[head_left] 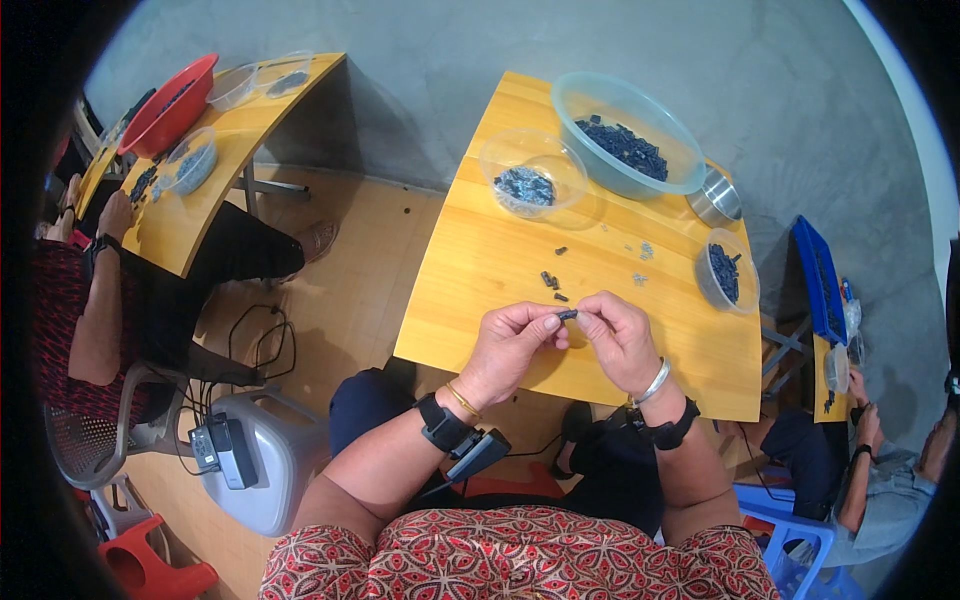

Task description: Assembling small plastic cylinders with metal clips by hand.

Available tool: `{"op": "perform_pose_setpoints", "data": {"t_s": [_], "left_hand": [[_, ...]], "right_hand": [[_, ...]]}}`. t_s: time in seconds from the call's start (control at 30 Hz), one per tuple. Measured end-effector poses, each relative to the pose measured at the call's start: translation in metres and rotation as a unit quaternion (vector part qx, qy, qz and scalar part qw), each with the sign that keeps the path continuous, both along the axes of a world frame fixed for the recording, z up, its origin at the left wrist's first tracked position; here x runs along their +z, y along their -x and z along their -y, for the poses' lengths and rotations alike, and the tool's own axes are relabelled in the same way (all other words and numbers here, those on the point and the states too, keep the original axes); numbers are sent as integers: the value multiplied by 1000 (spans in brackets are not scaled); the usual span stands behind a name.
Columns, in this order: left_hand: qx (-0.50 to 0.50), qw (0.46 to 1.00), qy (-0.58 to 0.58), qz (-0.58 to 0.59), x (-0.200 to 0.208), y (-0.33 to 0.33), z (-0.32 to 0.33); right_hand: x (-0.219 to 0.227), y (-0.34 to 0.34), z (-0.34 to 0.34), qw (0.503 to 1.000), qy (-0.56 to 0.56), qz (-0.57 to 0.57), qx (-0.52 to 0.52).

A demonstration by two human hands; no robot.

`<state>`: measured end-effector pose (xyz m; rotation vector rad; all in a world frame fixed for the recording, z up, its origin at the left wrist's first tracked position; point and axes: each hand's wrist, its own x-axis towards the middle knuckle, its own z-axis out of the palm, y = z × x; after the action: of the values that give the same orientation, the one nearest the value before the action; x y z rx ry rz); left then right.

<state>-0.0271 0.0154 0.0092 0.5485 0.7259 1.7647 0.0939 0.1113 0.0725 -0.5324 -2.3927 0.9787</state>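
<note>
Over the near part of the yellow wooden table [470, 290], my two hands meet at a small black plastic piece [568, 314]. My left hand [512, 345] pinches it between thumb and fingers. From the other side my right hand [617, 338] is closed at the piece's right end, its thumb and fingertip pressed together there. Whether it also holds a tiny metal part is hidden. Just beyond my hands lie several loose black pieces [549, 281]. Small silvery metal bits [640, 280] are scattered to their right.
A large pale-blue basin [690, 150] of black pieces stands at the back. Near it are a clear bowl [495, 150], a steel bowl [716, 196] and a clear tub [745, 262] of black pieces. Other people work at tables left and right. A grey stool [270, 440] holds a black box with cables.
</note>
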Motion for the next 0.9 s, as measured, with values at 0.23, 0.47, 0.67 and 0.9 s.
{"op": "perform_pose_setpoints", "data": {"t_s": [0.23, 0.47, 0.67, 0.9], "left_hand": [[-11, 999, 17, 28, 1, 2, 1], [-31, 999, 12, 24, 2, 2, 4], [-48, 995, -13, -87, 21, -1, 18], [15, 973, -48, -225, 63, -29, 49]], "right_hand": [[-5, 2, 0, 999, 18, -38, -5], [1, 3, 3, 993, -105, -40, 25], [20, -13, 22, 988, -148, -37, 37], [47, -43, 48, 970, -203, -97, 89]]}}
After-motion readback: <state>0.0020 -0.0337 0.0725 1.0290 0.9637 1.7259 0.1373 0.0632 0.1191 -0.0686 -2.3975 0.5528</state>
